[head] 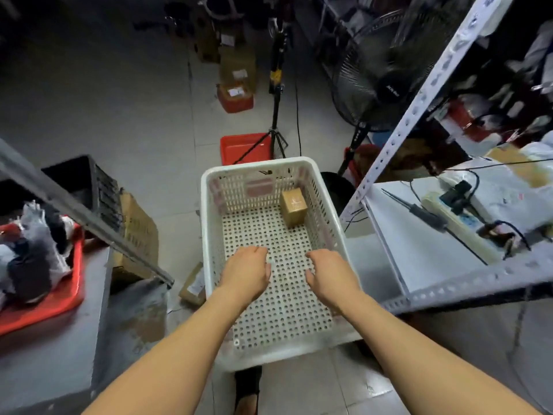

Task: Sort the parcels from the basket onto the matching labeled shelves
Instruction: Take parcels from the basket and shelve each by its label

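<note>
Item 1, fingers: my left hand [247, 272] and right hand [330, 275] are hovering low in the centre of the frame, over the near half of the basket floor. The fingers of both are hanging loosely curled and pointing down; they are holding nothing, and I cannot tell whether the tips are touching the perforated floor.

Item 2, parcel [294, 206]: one small brown cardboard box, standing in the far right corner of the white basket [206, 235], just beside the right wall and well apart from both hands. I am judging it light, stiff-sided and not slippery, the corners crushable under a hard squeeze. Best hold: thumb and fingers across two opposite side faces, from above.

Item 3, surroundings: white slotted-angle shelving [425, 94] is filling the right of the frame.
</note>
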